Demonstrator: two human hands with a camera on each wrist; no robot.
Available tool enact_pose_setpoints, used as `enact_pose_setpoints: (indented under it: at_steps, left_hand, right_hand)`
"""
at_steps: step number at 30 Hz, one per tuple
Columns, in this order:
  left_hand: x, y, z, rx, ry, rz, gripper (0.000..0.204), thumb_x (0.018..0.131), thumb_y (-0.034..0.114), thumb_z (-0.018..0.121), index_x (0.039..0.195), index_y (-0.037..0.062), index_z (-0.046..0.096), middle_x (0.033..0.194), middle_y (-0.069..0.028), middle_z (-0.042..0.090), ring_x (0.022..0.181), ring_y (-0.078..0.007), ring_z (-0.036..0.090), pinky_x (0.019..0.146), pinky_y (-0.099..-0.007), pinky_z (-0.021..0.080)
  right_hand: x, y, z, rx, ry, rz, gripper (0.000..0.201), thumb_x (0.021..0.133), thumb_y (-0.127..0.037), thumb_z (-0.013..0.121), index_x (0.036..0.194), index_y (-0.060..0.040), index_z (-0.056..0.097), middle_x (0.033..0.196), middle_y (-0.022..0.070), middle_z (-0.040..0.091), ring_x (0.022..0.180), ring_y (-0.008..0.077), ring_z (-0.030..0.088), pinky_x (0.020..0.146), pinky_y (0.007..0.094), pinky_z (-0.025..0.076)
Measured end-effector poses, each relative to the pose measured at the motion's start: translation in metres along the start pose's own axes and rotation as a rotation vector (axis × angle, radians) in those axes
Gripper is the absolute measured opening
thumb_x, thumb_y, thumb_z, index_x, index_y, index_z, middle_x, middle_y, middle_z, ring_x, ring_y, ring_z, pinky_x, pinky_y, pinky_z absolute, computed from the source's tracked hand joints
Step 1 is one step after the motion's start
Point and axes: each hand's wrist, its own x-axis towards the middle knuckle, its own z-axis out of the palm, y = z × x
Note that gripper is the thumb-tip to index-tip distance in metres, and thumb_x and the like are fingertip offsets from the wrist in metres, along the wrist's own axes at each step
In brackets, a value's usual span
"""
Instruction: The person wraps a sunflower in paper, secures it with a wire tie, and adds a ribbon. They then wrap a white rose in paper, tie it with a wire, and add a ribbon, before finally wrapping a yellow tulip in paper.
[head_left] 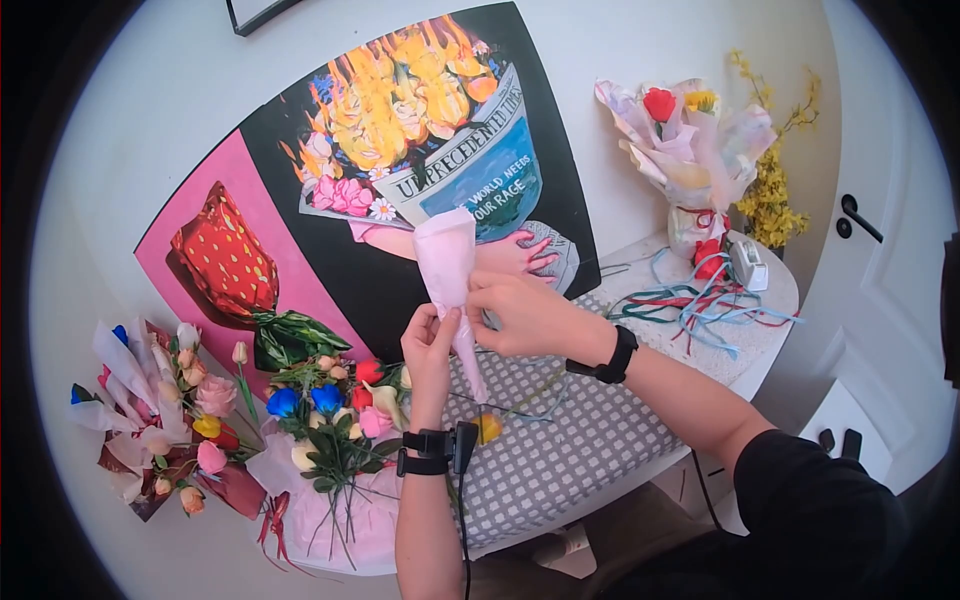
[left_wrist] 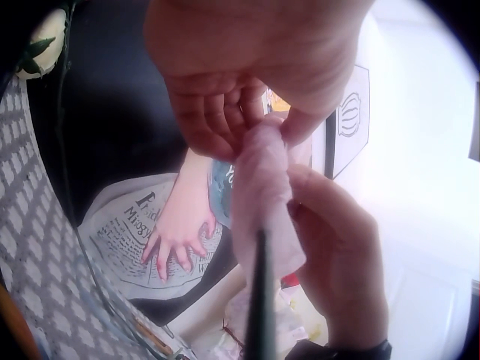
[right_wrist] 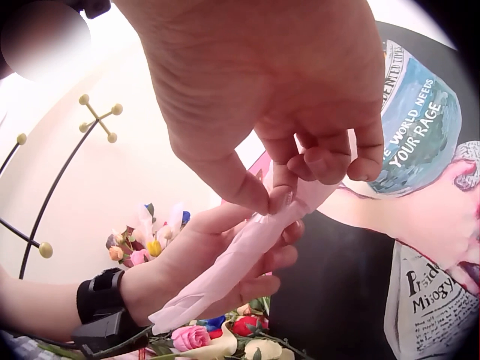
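Note:
A pale pink paper cone (head_left: 446, 262) is held up above the table, wide at the top and narrowing to a wrapped lower part. The left hand (head_left: 430, 350) grips its narrow middle from the left. Against its right side, the right hand (head_left: 520, 312) pinches the paper. In the right wrist view the right hand's (right_wrist: 262, 97) thumb and fingertips press the gathered paper (right_wrist: 240, 262), with the left hand (right_wrist: 195, 255) curled behind. A dark green stem (left_wrist: 262, 300) comes out of the wrap in the left wrist view. What the cone contains is hidden.
A yellow flower (head_left: 487, 429) lies on the grey patterned cloth (head_left: 560, 440). Loose artificial flowers (head_left: 335, 415) and bouquets (head_left: 165, 410) fill the left side. At right are ribbons (head_left: 690, 305) and a wrapped bouquet (head_left: 690, 160); painted panels (head_left: 290, 130) lean behind.

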Motion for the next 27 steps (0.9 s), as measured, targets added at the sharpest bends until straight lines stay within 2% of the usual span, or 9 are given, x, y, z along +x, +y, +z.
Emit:
enact_pose_setpoints:
  at_steps: [8,14,16,19,20,22,27]
  left_hand:
    - [-0.001,0.0,0.0,-0.013,0.007,-0.017,0.011,0.099,0.013,0.068,0.101,0.0021,0.065,0.087,0.0028,0.067,0.072,-0.0004,0.057,0.058,-0.0182,0.04]
    - [-0.002,0.007,0.005,-0.099,-0.021,-0.051,0.015,0.099,0.011,0.068,0.109,-0.0004,0.066,0.096,-0.0011,0.07,0.08,-0.0026,0.062,0.064,-0.0181,0.045]
    - [-0.004,0.011,0.012,-0.032,-0.058,0.026,0.019,0.099,0.01,0.067,0.113,-0.0012,0.066,0.102,-0.0046,0.072,0.084,-0.0049,0.065,0.067,-0.0184,0.048]
    - [-0.003,0.011,0.002,-0.004,-0.083,-0.037,0.025,0.099,0.01,0.065,0.121,-0.002,0.065,0.104,-0.003,0.072,0.081,-0.0024,0.063,0.065,-0.0168,0.045]
    - [-0.002,0.009,-0.002,-0.003,-0.083,-0.037,0.025,0.099,0.01,0.065,0.121,-0.002,0.065,0.104,-0.003,0.072,0.081,-0.0024,0.063,0.065,-0.0168,0.045]
    - [-0.001,0.005,-0.007,-0.047,-0.068,-0.074,0.024,0.098,0.01,0.067,0.117,-0.005,0.067,0.103,-0.0073,0.073,0.083,-0.0074,0.068,0.067,-0.0207,0.052]
    - [-0.001,0.005,-0.003,-0.153,-0.034,-0.099,0.025,0.098,0.01,0.066,0.117,-0.0063,0.067,0.102,-0.0076,0.074,0.081,-0.0085,0.069,0.065,-0.0213,0.053]
  right_hand:
    - [0.0,-0.002,0.001,-0.007,0.021,0.032,0.018,0.079,-0.015,0.071,0.07,-0.0029,0.061,0.085,0.0103,0.059,0.076,0.0305,0.064,0.067,0.042,0.05]
    - [0.0,0.004,0.002,-0.026,0.068,0.019,0.02,0.078,-0.016,0.073,0.071,-0.0026,0.061,0.085,0.0102,0.059,0.073,0.031,0.064,0.065,0.0423,0.05]
    - [-0.001,0.006,0.0,-0.04,0.065,0.022,0.02,0.078,-0.017,0.073,0.071,-0.0025,0.061,0.085,0.0103,0.06,0.073,0.031,0.065,0.066,0.0421,0.051]
    - [-0.001,0.008,0.001,-0.035,0.074,0.032,0.02,0.078,-0.018,0.073,0.072,-0.0023,0.062,0.086,0.0104,0.06,0.074,0.0313,0.065,0.066,0.0421,0.051]
    - [-0.001,0.008,0.002,-0.015,0.086,0.041,0.02,0.078,-0.018,0.074,0.073,-0.0023,0.062,0.086,0.0104,0.06,0.075,0.0315,0.065,0.067,0.0422,0.052]
    - [-0.002,0.006,0.0,0.007,0.089,0.057,0.02,0.079,-0.019,0.073,0.074,-0.0022,0.063,0.087,0.0104,0.06,0.076,0.0315,0.066,0.068,0.0425,0.052]
    - [-0.004,-0.003,-0.007,0.098,0.099,0.071,0.022,0.084,-0.021,0.072,0.077,-0.0017,0.064,0.091,0.0117,0.061,0.081,0.0319,0.065,0.071,0.0426,0.052]
